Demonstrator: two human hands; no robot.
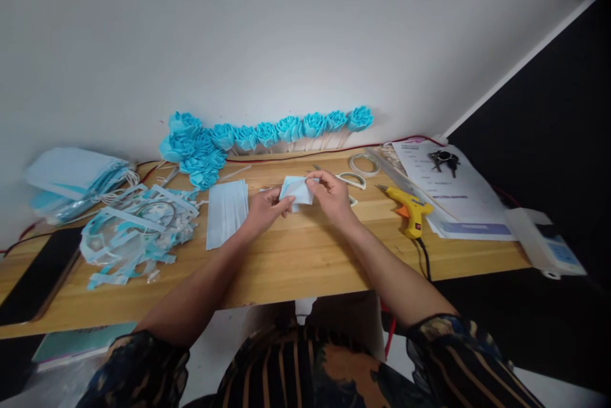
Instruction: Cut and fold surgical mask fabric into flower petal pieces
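Both hands hold a small pale blue piece of mask fabric (296,189) just above the wooden table (286,268). My left hand (265,209) pinches its lower left edge with closed fingers. My right hand (333,195) pinches its right edge from above. A stack of flat pale blue mask pieces (226,212) lies just left of my left hand. Scissors with white handles (351,180) lie right behind my right hand.
Blue fabric roses (267,134) line the wall. A heap of cut mask scraps (136,230) and a pile of masks (76,179) lie at the left, a black phone (41,274) further left. A yellow glue gun (410,209), tape roll (363,163), papers (443,195) and keys (443,158) lie at the right.
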